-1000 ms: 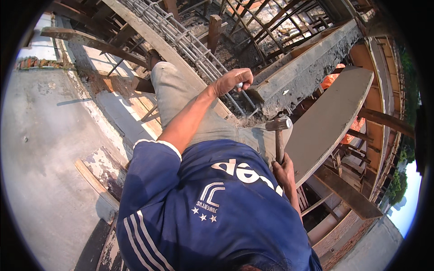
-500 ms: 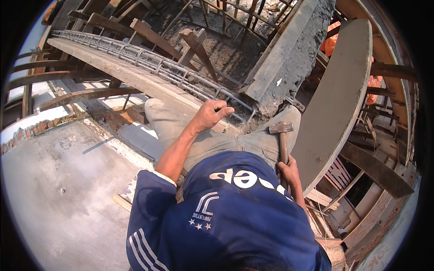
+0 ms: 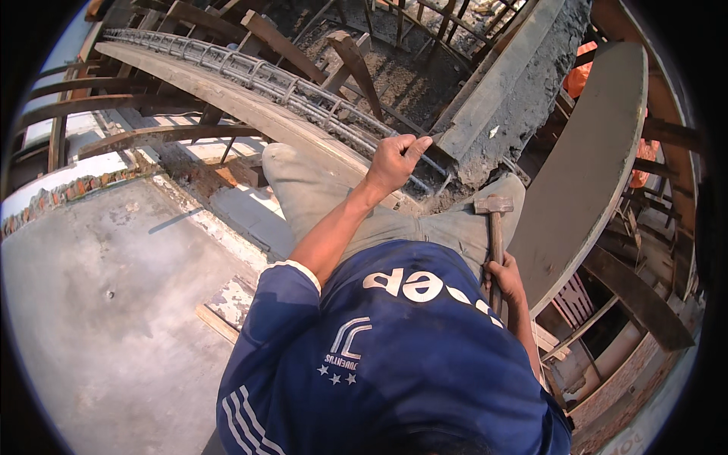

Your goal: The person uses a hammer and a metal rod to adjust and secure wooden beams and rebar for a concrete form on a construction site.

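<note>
My right hand (image 3: 509, 279) is wrapped round the wooden handle of a hammer (image 3: 496, 235). The hammer rests upright against my right thigh, its metal head pointing away from me. My left hand (image 3: 396, 162) is raised in front of my lap with the fingers curled in and the thumb against them. Whatever lies inside that grip, if anything, is hidden. Just beyond it are the end of a steel rebar cage (image 3: 303, 102) and a wooden form board (image 3: 497, 83) beside rough grey concrete (image 3: 523, 98).
I straddle a long timber plank (image 3: 227, 98) running off to the far left. To my right curves a grey board (image 3: 580, 167). A concrete slab (image 3: 114, 265) spreads at the left. Wooden beams (image 3: 353, 72) cross an opening ahead, and orange material (image 3: 578, 79) shows at the far right.
The scene has shifted slightly rightward in the view. My left hand has risen a little, nearer the form board's end. My right hand still holds the hammer in the same pose.
</note>
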